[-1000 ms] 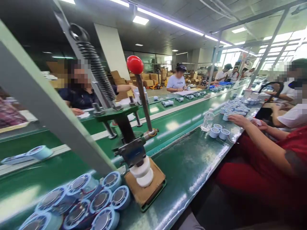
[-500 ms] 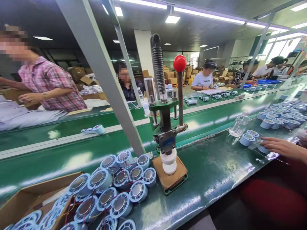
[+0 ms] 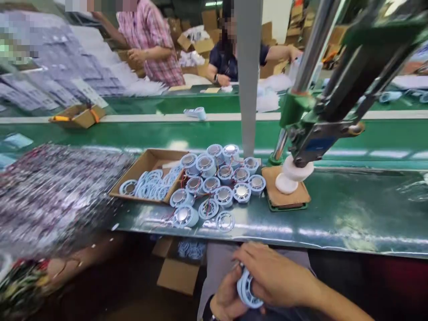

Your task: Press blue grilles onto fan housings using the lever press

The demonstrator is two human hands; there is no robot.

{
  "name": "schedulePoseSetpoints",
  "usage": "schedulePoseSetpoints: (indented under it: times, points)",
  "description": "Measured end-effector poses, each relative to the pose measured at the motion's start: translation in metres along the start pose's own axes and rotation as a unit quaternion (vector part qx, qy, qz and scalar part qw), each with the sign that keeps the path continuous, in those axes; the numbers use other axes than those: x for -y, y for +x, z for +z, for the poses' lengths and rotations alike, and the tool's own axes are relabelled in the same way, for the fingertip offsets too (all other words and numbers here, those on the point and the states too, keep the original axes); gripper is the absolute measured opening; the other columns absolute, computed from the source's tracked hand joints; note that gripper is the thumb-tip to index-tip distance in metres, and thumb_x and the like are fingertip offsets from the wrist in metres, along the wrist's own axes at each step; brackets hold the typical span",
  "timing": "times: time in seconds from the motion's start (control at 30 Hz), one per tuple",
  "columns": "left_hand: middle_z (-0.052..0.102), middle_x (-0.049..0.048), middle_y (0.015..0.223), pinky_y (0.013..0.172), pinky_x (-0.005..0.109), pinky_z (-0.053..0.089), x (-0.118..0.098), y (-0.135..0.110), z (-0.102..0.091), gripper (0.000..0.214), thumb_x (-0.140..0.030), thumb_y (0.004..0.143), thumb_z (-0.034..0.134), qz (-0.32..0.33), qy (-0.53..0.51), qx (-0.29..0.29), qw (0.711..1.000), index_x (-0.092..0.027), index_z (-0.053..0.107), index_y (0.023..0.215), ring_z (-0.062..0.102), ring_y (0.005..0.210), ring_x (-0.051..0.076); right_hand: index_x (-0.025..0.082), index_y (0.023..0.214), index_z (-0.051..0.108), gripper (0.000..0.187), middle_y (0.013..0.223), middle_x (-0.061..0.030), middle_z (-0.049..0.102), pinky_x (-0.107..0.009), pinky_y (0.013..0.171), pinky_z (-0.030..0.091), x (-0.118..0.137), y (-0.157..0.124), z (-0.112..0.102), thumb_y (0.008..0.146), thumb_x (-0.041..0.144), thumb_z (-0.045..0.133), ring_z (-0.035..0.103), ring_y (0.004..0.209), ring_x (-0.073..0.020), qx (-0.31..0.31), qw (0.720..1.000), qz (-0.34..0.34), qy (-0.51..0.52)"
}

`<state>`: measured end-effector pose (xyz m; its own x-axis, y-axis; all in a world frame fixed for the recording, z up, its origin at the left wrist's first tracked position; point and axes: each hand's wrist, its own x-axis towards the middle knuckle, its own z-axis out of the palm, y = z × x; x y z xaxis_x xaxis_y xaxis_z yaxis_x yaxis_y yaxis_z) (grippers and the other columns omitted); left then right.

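Note:
Low in the view, over my lap, my left hand (image 3: 227, 296) is closed around the side of a light blue round plastic part (image 3: 248, 290) with a slotted rim. My right hand (image 3: 277, 274) covers the part from above and grips it with bent fingers; its centre is partly hidden. On the bench ahead stand several light blue round housings (image 3: 223, 195) with silver metal discs and thin red wires. One loose slotted ring (image 3: 225, 221) lies flat near the bench edge.
A hand press (image 3: 316, 138) with white pads stands to the right on a brown board (image 3: 272, 196). A cardboard tray (image 3: 115, 189) holds slotted rings. Blurred wrapped goods (image 3: 67, 196) and a co-worker's arm (image 3: 76, 263) are left. A grey post (image 3: 249, 89) rises beyond.
The view has swung left and down, so the press now sits at the right. Both my hands have come into sight, holding the blue part.

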<state>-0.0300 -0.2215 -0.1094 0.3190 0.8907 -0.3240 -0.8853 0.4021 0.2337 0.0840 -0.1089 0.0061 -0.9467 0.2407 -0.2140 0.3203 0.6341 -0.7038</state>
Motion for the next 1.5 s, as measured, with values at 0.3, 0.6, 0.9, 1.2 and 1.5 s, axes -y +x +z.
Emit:
schedulePoseSetpoints:
  times: [0.3,0.6,0.9,1.2,1.5]
  points:
    - [0.081,0.0049,0.089,0.060,0.031,0.063,-0.005,-0.004,0.023,0.028,-0.041,0.090,0.064,0.061,-0.066,0.067,0.994,-0.016,0.076,0.096,0.075,0.075,0.020,0.012,0.137,0.049,0.065,0.137,-0.0134,0.056,-0.043,0.114,0.038,0.000,0.000,-0.013,0.073,0.002,0.045,0.048,0.131,-0.0250,-0.050,0.998,-0.003,0.048]
    - [0.080,0.0037,0.083,0.059,0.027,0.063,-0.008,-0.003,0.035,0.017,-0.022,0.080,0.076,0.103,-0.052,0.079,0.990,-0.019,0.076,0.097,0.074,0.070,0.016,0.011,0.138,0.051,0.066,0.136,-0.0154,0.058,-0.046,0.112,0.040,0.000,0.004,-0.012,0.073,0.000,0.047,0.052,0.129,-0.0281,-0.041,0.998,0.006,0.052]
    - [0.077,0.0089,0.098,0.074,0.028,0.057,-0.025,-0.014,0.071,0.038,-0.043,0.076,0.077,0.128,-0.056,0.031,0.990,-0.016,0.077,0.102,0.072,0.083,0.021,0.026,0.146,0.037,0.083,0.153,-0.0139,0.037,-0.042,0.114,0.039,-0.008,-0.028,0.005,0.075,0.022,0.079,0.036,0.144,-0.0298,-0.196,0.964,-0.036,0.175]
    - [0.073,0.0079,0.073,0.090,0.049,0.051,-0.031,-0.013,0.094,0.047,-0.057,0.073,0.075,0.140,0.016,0.042,0.989,-0.019,0.077,0.100,0.068,0.092,0.032,0.032,0.138,0.040,0.075,0.151,-0.0108,0.033,-0.032,0.108,0.045,0.011,-0.019,0.018,0.074,0.012,0.075,0.037,0.144,-0.0258,-0.298,0.935,-0.066,0.179]
    - [0.073,0.0100,0.087,0.086,0.048,0.053,-0.035,-0.015,0.096,0.069,-0.059,0.069,0.076,0.178,0.061,0.013,0.982,-0.018,0.065,0.123,0.067,0.096,0.034,0.035,0.130,0.046,0.071,0.151,-0.0095,0.032,-0.033,0.098,0.053,0.008,-0.021,0.020,0.071,0.008,0.076,0.034,0.144,-0.0312,-0.265,0.918,-0.058,0.291]
